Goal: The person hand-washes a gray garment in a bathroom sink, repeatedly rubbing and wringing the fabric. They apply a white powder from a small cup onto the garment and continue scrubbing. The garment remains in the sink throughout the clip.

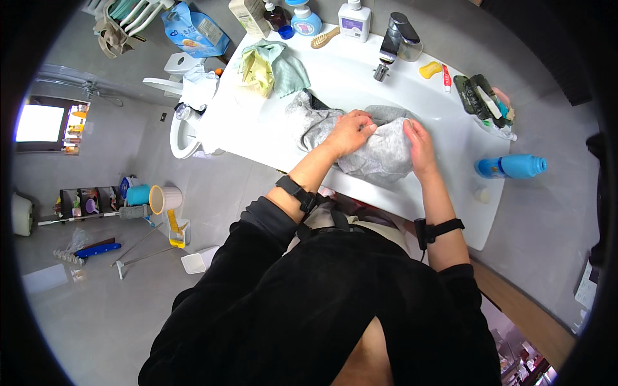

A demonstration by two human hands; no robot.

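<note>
A grey fabric garment (381,154) lies bunched over the front rim of a white washbasin (449,130). My left hand (351,131) pinches its upper part with bent fingers. On the garment's right edge my right hand (420,144) grips the cloth between thumb and fingers. One end of the garment spreads left, where a dark patch (316,102) shows. The rest of the cloth is folded, so its full shape is hidden. Behind the garment stands a dark chrome tap (397,41).
A pale green cloth (291,72) and a yellow bag (257,72) lie on the basin's left side. Along the back stand a white pump bottle (355,21) and a wooden hairbrush (325,38). To the right are a yellow sponge (430,70) and a blue bottle (512,166). A toilet (183,140) is at left.
</note>
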